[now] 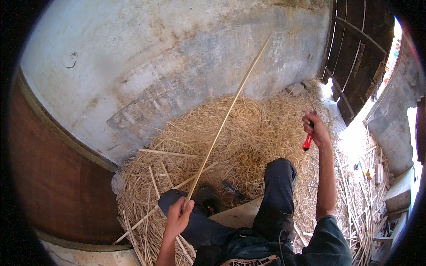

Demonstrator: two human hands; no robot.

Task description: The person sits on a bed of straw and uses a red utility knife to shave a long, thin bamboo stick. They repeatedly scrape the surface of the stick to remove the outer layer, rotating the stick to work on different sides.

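My left hand [179,216], low in front of my left knee, is closed round the lower end of a long, thin bamboo strip [223,119]. The strip slants up and to the right, its narrow far end in front of the wall. Out to the right, my raised right hand [314,126] is wrapped round a red-handled tool [307,142]. The red end with a dark tip sticks out below the fist. Its working end is too blurred to make out. The tool and the strip are well apart.
Pale shavings [248,133] cover the floor around my bent legs. Loose strips [171,154] lie at the left, and more strips [355,206] at the right. A stained wall [177,57] rises ahead. A brown panel [62,177] stands left, a dark plank door [355,57] far right.
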